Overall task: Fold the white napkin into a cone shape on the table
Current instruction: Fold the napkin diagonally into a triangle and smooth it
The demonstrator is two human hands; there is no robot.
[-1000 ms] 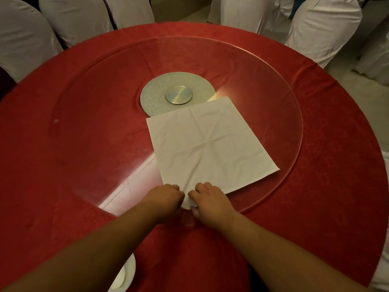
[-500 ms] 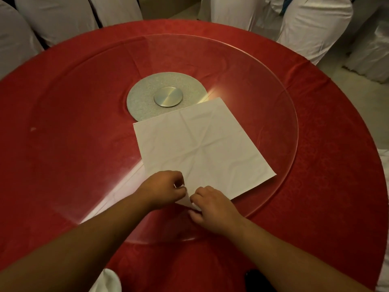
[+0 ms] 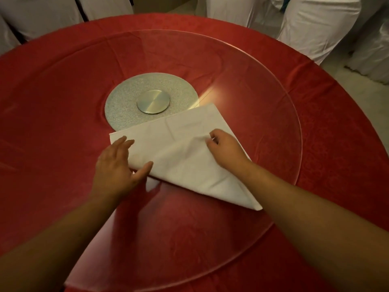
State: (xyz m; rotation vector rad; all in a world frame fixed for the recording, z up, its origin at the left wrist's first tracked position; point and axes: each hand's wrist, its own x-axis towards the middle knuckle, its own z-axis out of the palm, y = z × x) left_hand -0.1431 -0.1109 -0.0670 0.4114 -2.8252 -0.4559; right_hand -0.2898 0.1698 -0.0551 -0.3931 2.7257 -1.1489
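The white napkin (image 3: 185,159) lies on the glass turntable (image 3: 263,98), its near corner folded over toward the far edge, so a diagonal fold runs along its near side. My left hand (image 3: 117,165) rests with fingers spread on the napkin's left part, thumb on the fold. My right hand (image 3: 226,149) pinches the folded-over corner of the napkin near its right side. A pointed corner of the napkin sticks out at the lower right.
The round table (image 3: 52,91) wears a red cloth. A silver hub (image 3: 153,101) on a grey disc sits at the turntable's centre, just beyond the napkin. White-covered chairs (image 3: 315,24) ring the far side of the table.
Both hands held the napkin's near corner together; now the right hand has carried that corner up and over to the far right, folding the napkin, and the left hand has spread flat on it.
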